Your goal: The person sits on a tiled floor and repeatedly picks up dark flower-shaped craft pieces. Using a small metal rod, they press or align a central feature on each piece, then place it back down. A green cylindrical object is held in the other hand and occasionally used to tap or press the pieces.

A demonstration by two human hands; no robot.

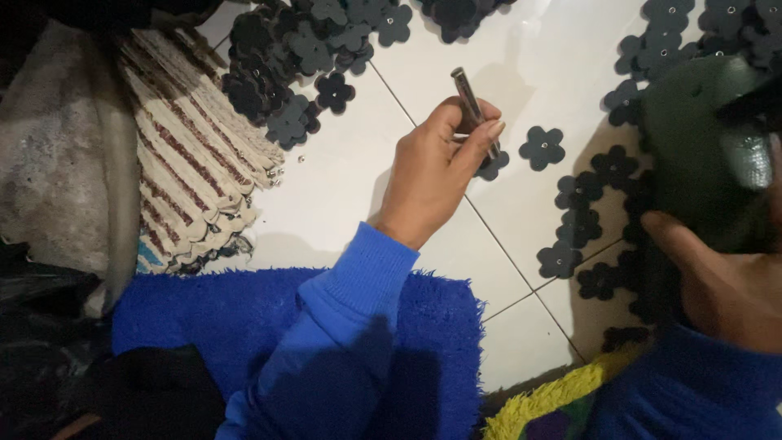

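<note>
- Your left hand, centre of the frame: closed round a slim metal punch tool, thumb and fingers pinching its lower part, the shaft tilted up and to the left above the knuckles. The hand hangs above the floor.
- Your right hand, right edge of the frame: curled against a dark green rounded object in the upper right. How firmly it grips cannot be told; the fingers are partly cut off by the frame edge.
- Blue sleeves: one runs from bottom centre up to the left wrist, the other fills the lower right corner.
- White tiled floor: grout lines cross it diagonally.
- Black flower-shaped cutouts, heap at upper centre-left, each with a small hole or stud in the middle; further cutouts lie scattered right of centre, and more sit along the top edge at upper right.
- One single cutout lies just right of the left hand; another is partly hidden under the fingertips.
- Striped woven mat, cream and dark red, at left.
- Fluffy blue rug across the bottom, under the left forearm.
- Yellow-green shaggy fabric at bottom right of centre.
- Grey cloth at far left.
</note>
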